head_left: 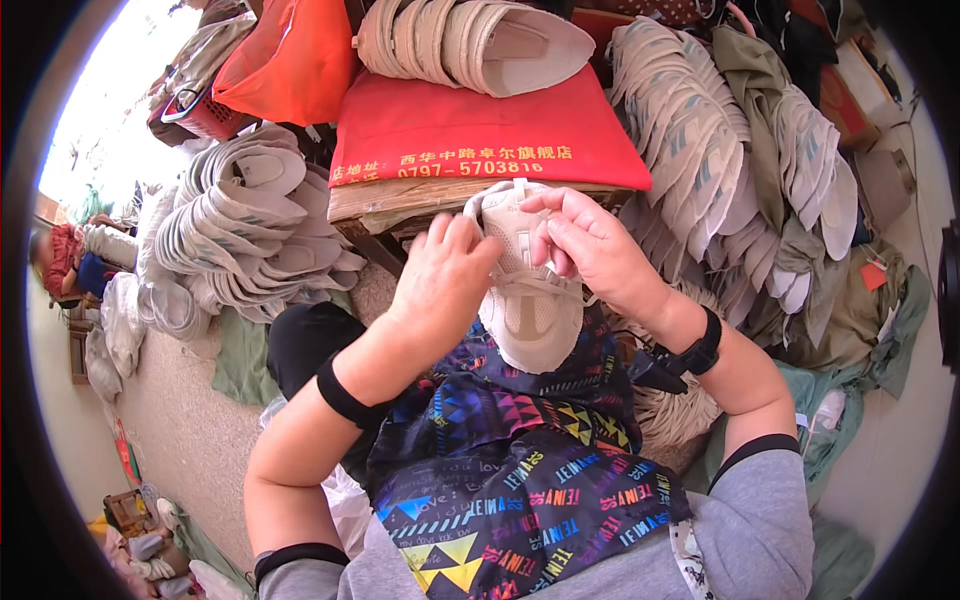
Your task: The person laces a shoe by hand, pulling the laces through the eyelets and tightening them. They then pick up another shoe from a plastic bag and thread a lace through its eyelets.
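Note:
A pale beige shoe upper (pixel 531 318) lies over my lap, its toe toward me and its tongue (pixel 508 215) toward the bench. A thin lace (pixel 562 287) crosses it below the eyelets. My left hand (pixel 446 266) is at the left edge of the upper, fingers curled and fingertips pressed together; what they pinch is hidden. Over the right side of the upper, my right hand (pixel 588 243) is closed, with thumb and fingers bent inward. I cannot make out what is between them. A patterned dark apron (pixel 530 500) covers my lap.
A low wooden bench (pixel 400 205) with a red cloth bag (pixel 480 125) stands just ahead, bearing a row of nested shoe uppers (pixel 470 45). More stacked uppers sit at left (pixel 235 220) and right (pixel 690 130). An orange bag (pixel 290 60) hangs far left.

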{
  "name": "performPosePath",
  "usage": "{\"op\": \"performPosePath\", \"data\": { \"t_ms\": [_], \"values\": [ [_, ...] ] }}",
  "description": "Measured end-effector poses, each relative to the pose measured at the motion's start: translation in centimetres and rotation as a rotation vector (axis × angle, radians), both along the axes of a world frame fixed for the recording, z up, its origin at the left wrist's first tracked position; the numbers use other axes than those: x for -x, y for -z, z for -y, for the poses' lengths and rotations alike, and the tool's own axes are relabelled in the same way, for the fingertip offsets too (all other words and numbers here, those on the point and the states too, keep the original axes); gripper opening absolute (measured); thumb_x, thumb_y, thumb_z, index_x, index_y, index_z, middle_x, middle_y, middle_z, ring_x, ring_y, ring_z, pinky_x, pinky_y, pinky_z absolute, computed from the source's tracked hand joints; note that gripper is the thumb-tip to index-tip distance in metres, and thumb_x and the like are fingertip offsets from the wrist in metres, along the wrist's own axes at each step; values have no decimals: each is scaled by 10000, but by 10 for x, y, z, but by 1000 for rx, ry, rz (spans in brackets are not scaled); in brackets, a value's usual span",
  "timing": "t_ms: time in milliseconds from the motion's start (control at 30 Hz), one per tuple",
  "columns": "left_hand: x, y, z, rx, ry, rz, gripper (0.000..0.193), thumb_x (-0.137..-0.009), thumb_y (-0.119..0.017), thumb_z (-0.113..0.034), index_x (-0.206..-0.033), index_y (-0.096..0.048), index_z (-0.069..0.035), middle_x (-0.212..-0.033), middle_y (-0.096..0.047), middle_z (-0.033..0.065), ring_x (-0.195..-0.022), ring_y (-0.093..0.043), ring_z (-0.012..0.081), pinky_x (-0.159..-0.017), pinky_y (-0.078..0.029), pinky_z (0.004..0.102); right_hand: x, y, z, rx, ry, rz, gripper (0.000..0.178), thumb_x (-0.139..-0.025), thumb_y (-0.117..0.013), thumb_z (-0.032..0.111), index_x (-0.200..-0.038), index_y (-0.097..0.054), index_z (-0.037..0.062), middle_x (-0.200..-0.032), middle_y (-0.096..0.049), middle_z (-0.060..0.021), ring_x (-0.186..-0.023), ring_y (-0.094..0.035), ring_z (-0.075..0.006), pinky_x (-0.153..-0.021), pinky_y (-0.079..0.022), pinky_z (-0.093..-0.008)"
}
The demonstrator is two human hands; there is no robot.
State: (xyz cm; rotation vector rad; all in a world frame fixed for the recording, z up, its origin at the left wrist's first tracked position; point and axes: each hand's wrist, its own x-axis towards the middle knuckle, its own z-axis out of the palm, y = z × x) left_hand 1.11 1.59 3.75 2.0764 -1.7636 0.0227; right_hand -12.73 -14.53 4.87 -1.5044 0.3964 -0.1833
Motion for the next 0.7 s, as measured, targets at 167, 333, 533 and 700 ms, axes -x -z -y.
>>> {"op": "performPosePath", "data": {
  "t_ms": [167,333,533,700],
  "values": [
    [-24,2,5,63,243,55,182,-736,-743,-131,-886,-646,-95,-948,-509,65,-938,-501,286,-830,-442,382,-1,6,-3,-41,-3,58,242,-1038,-433,170,-1203,-546,35,-966,-657,-38,-689,-557,-44,-667,-483,-210],
    [-32,2,6,-81,250,-170,148,-807,-715,-188,-780,-679,-47,-930,-516,76,-943,-500,275,-827,-451,372,3,9,2,-107,0,20,207,-1026,-450,146,-1143,-587,44,-916,-658,-38,-638,-566,-44,-595,-479,-201],
    [-25,22,14,-110,112,-294,118,-772,-693,-128,-773,-674,-11,-916,-523,117,-916,-519,306,-811,-462,382,6,13,5,-145,-34,8,206,-1020,-458,155,-1127,-583,31,-861,-654,-35,-616,-571,-38,-562,-464,-185],
    [-16,36,19,-4,-31,-367,130,-795,-682,-127,-785,-681,2,-968,-517,109,-886,-543,255,-783,-460,342,5,15,-9,-146,-2,-13,228,-1017,-477,185,-1130,-557,5,-880,-671,-54,-629,-576,-43,-587,-468,-194]
  ]
}}
